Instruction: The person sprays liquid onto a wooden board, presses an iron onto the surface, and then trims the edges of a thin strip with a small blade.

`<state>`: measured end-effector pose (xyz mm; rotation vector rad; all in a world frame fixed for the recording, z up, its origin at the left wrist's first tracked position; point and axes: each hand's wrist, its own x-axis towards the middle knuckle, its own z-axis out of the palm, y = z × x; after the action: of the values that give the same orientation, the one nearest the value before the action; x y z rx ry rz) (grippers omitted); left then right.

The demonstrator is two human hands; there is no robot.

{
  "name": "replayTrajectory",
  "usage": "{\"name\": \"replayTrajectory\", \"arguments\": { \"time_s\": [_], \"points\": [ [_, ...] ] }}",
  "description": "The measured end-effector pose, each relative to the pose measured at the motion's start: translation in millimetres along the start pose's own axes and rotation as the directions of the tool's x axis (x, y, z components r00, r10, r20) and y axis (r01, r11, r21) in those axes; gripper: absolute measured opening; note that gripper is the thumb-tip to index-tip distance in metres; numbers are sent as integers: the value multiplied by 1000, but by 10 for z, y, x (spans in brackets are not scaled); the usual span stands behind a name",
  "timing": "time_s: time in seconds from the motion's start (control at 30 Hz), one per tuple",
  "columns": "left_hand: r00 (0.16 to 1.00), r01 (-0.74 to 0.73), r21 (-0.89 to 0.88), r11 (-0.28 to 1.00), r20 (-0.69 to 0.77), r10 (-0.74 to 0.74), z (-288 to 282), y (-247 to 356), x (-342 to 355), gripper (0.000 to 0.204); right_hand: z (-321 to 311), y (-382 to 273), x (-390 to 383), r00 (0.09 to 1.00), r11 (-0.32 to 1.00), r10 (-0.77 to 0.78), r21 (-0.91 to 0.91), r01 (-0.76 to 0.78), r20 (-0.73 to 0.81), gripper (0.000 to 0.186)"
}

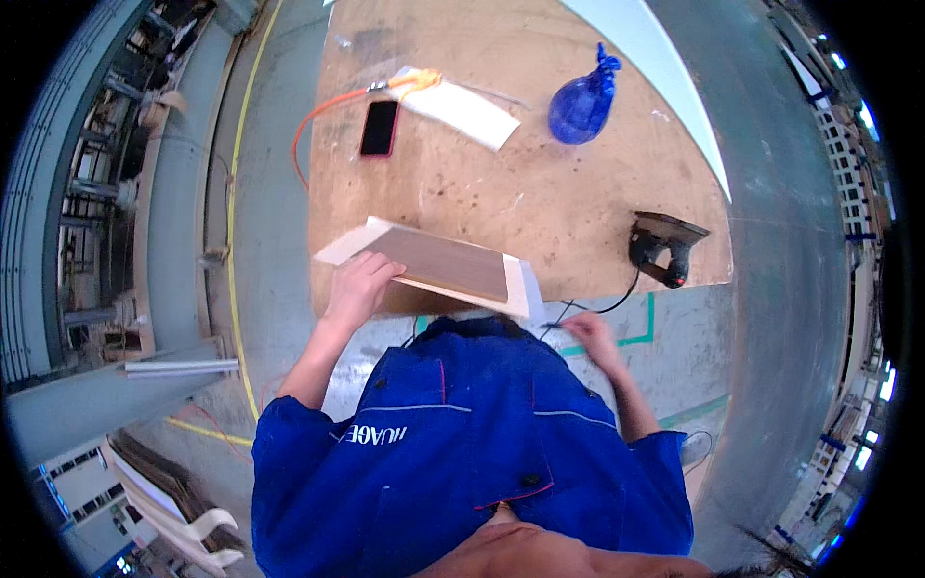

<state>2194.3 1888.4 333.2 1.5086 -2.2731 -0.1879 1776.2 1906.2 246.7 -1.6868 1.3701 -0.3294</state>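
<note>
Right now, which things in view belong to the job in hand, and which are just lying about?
Likely the job:
- brown-faced panel, held in the left grip
- right grip nearby; contents unclear

Apparently lying about, untouched:
- phone
- orange hose
- white strip
- blue knotted bag
- black corded tool, possibly job-related

The left hand [358, 284] grips, back upward, its fingers together and pointing right; the bare left forearm [318, 358] slants forward and inward. The right hand [594, 337] sits lower, fingers bent inward, the right forearm [632, 400] angled forward and left.
</note>
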Motion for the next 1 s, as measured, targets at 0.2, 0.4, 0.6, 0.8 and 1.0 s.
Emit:
{"name": "replayTrajectory", "arguments": {
  "time_s": [0.2,0.4,0.6,0.8,1.0],
  "points": [
    [995,14,-35,999,-94,-18,-64,-70,-359,20,-591,-851,420,980,983,128,149,-105,-155,17],
    [986,2,-24,1000,-165,-5,49,-126,-267,19,263,-1822,1152,956,953,-245,223,207,159,16],
    [986,-15,5,1000,-165,16,20,-185,-259,18,588,-2046,1288,892,945,-280,266,190,355,17],
    [986,-54,-21,998,-157,50,23,-236,-201,16,638,-2064,1303,883,932,-359,162,324,302,16],
    [994,-110,-82,991,-33,107,-72,-329,-129,14,599,-2155,1416,846,923,-384,122,365,370,14]
  ]
}}
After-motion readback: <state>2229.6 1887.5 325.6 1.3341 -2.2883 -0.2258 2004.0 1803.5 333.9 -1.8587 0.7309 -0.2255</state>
